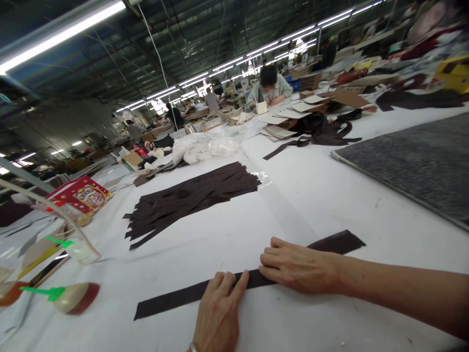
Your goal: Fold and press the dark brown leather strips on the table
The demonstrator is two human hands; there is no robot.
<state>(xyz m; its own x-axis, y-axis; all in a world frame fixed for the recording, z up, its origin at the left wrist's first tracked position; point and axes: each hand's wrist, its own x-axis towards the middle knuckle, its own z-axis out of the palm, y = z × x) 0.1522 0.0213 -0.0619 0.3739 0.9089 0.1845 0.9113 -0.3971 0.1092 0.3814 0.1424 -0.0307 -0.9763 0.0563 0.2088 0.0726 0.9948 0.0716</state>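
A long dark brown strip (174,298) of leather-like material lies across the white table in front of me, its right end (340,240) wider and slightly raised-looking. My left hand (220,310) is closed at the strip's middle, bent fingers pressing on its upper edge. Just to the right, my right hand (298,266) has its fingers curled together over the same strip and hides part of it. Beyond both hands is a pile of similar dark strips (194,200), laid roughly side by side.
Squeeze bottles with green nozzles, one of them amber (75,298), stand at the left near a red box (82,195). A grey mat (410,161) covers the right side. Farther back are plastic bags (205,146), cardboard pieces (286,117) and a co-worker (269,88) bent over the table.
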